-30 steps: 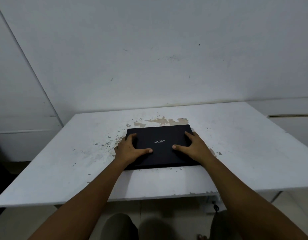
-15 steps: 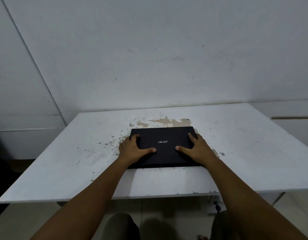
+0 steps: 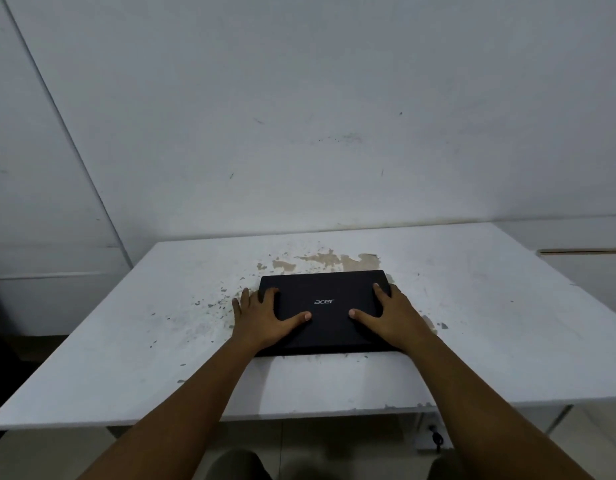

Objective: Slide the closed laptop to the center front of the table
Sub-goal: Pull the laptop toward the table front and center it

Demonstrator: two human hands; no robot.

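A closed black laptop (image 3: 329,306) with a silver logo lies flat on the white table (image 3: 126,358), in the middle and a little back from the front edge. My left hand (image 3: 263,318) presses on the lid's left part, its fingers wrapped over the left edge and its thumb pointing inward. On the right part of the lid my right hand (image 3: 391,318) does the same, with fingers reaching toward the far right corner. Both forearms stretch over the table's front edge.
The tabletop has chipped paint, with a bare brown patch (image 3: 334,261) just behind the laptop and flecks to its left. A white wall stands right behind the table. A low ledge (image 3: 583,252) lies to the right. Tiled floor shows below the front edge.
The view has shifted slightly. The laptop sits at the same spot beside the brown patch, and both hands stay on its lid.
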